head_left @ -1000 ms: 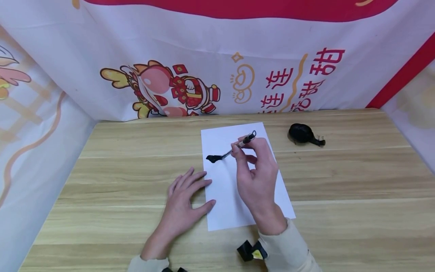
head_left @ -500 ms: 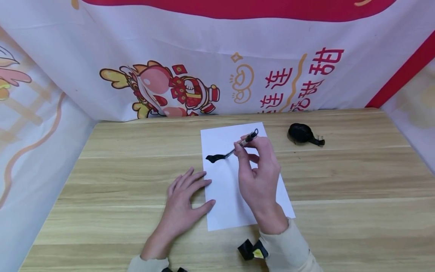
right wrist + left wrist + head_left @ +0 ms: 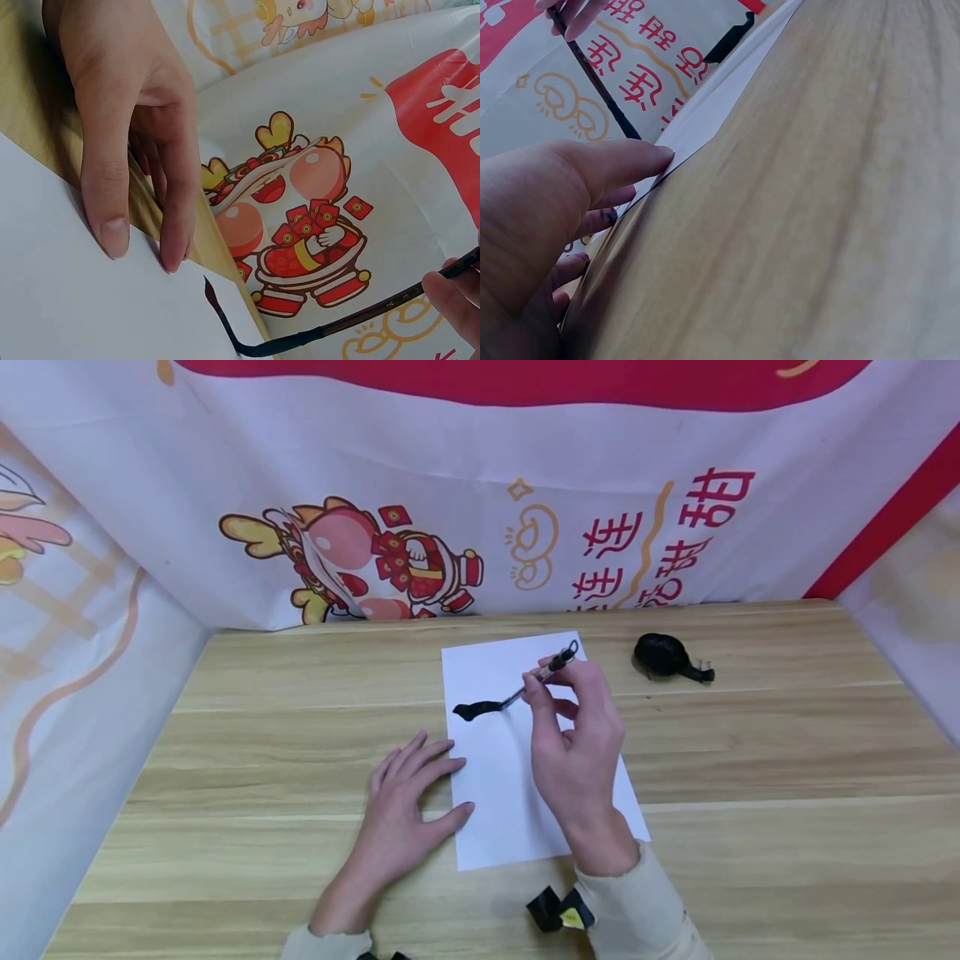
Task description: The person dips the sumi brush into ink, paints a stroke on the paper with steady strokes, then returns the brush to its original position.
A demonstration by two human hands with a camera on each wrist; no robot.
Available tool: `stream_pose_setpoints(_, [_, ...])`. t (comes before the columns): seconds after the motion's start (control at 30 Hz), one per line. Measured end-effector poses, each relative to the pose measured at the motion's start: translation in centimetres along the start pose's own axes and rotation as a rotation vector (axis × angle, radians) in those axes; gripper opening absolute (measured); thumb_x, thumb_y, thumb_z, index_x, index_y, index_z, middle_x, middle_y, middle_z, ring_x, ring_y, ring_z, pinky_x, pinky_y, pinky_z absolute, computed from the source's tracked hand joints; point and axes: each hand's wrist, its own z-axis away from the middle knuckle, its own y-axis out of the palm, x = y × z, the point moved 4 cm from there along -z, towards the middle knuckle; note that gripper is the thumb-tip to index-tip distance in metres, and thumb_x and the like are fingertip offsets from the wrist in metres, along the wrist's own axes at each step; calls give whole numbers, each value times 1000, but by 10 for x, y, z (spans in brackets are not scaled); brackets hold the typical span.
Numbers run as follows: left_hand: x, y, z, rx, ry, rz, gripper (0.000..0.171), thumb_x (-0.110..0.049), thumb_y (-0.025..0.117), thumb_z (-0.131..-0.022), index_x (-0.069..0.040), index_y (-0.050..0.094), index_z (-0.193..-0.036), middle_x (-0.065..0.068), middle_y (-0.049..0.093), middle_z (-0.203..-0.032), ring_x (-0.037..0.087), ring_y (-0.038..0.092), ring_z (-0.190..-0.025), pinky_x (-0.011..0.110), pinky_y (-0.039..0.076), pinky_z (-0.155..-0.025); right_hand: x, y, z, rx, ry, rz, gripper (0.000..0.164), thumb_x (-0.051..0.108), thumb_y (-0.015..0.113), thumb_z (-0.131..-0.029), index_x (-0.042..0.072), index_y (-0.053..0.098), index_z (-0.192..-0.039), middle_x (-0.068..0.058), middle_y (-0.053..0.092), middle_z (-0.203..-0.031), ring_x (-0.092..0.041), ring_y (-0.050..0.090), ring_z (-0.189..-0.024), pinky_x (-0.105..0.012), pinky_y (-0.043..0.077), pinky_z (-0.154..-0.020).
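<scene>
A writing brush point(image 3: 551, 670) with a dark handle and a loop at its end is pinched between the thumb and fingers of my right hand point(image 3: 581, 752). It slants down to the left, its tip at the right end of a thick wet-looking black stroke point(image 3: 476, 710) on the white paper point(image 3: 498, 810). My left hand point(image 3: 408, 810) lies spread, fingertips and thumb over the paper's left edge. In the left wrist view the brush point(image 3: 592, 67) shows beyond the thumb. The right wrist view shows the stroke point(image 3: 217, 307) running from a pointed end into the brush tip.
A black rounded object with a short neck point(image 3: 663, 656) lies on the wooden table point(image 3: 750, 752), right of the paper's far end. Printed white cloth point(image 3: 450, 443) hangs behind and at both sides. A black device point(image 3: 545, 910) sits by the right cuff.
My right hand and the brush have slid a little to the right, and the black stroke has grown longer that way. The left hand has stayed in place.
</scene>
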Motion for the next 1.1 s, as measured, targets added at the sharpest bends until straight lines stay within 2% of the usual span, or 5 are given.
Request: stream_pose_setpoints(1.1, [-1, -1, 1, 0, -4, 6, 49, -33, 87, -88, -22, 75, -133, 0, 62, -157, 37, 39, -160, 65, 19, -130, -6, -9, -6, -83, 15, -18, 20, 4, 72, -102, -5, 64, -118, -19, 72, -109, -26, 76, -97, -13, 61, -79])
